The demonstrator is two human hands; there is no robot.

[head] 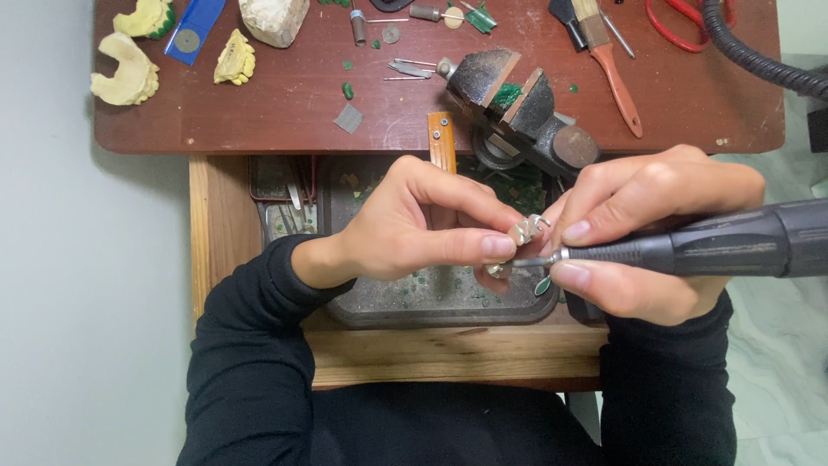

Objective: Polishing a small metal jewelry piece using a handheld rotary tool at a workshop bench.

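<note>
While under both hands, metal tray (362, 304) with green wax chips (448, 280).

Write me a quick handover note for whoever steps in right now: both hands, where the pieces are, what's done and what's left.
Left hand: fingers pinch a small silvery metal piece over the grey tray.
Right hand: grips the black rotary handpiece like a pen, its bit at the piece.
Nearby: vise on the brown bench; green shavings in the tray.
Done: piece held, tool in contact.
Left: how far the work on the piece has got cannot be told.
</note>
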